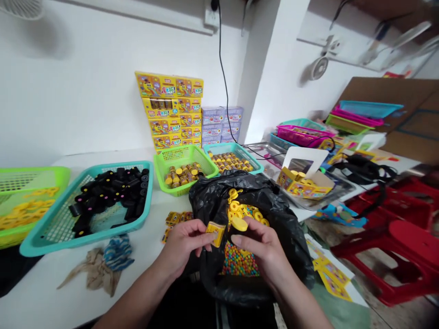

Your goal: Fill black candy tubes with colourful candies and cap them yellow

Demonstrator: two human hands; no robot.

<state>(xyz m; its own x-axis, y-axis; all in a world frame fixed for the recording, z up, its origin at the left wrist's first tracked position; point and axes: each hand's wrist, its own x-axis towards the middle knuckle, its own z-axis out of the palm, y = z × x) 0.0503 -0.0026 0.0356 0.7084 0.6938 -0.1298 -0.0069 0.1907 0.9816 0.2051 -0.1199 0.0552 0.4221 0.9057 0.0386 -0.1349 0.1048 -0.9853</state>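
Note:
My left hand [183, 244] pinches a small yellow printed label [216, 233] between thumb and fingers. In my right hand [265, 244] is a small dark bottle with a round yellow cap [239, 224], its body mostly hidden by the fingers. Both hands are over an open black plastic bag [291, 246]. Inside the bag lie small multicoloured beads or candies [240, 261] and several yellow plastic caps [254, 212]. More printed labels [174, 218] are on the white table, just beyond my left hand.
A turquoise basket [146, 201] of black pieces and a green basket [65, 176] of yellow parts stand left. Behind the bag, two baskets [159, 167] [257, 164] hold filled bottles. Yellow boxes [164, 109] are stacked at the wall. Red stools [404, 246] stand right.

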